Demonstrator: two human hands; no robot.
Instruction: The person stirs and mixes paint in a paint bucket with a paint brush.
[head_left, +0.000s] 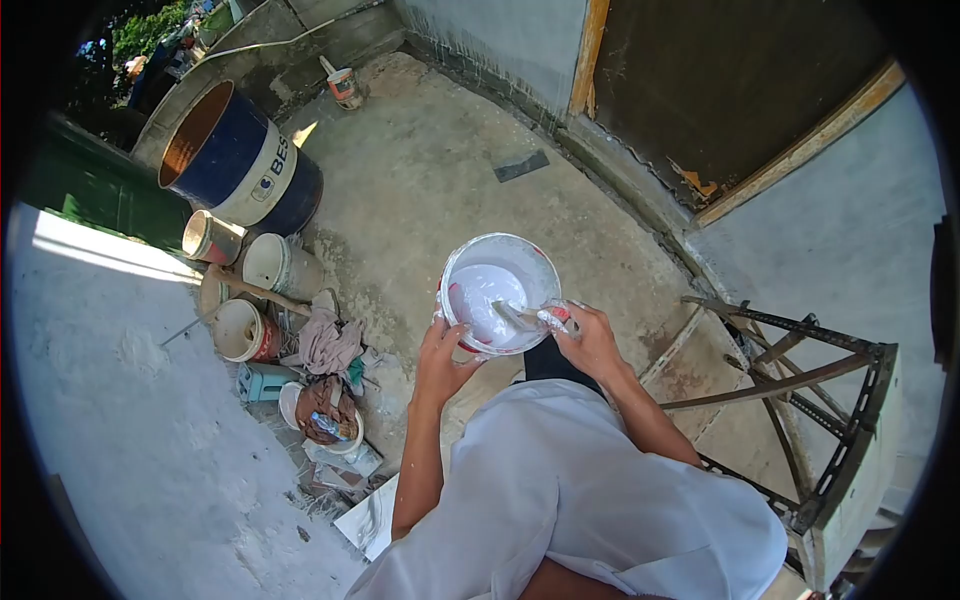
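Note:
A round white bucket [545, 262] of pale, whitish paint [478, 290] is held up in front of the body. My left hand [440, 358] grips its lower left side, fingers wrapped round the wall. Over the right side of the rim, my right hand [585, 338] pinches a paint-smeared brush [518, 317], whose head rests in the paint. White smears cover the fingers of my right hand. The bristles are partly hidden by the paint.
A blue and white drum [262, 178] stands at the upper left, with several used buckets [283, 262] and rags [328, 342] below it. A metal frame [850, 440] is at the right. A small can [345, 88] sits near the far wall.

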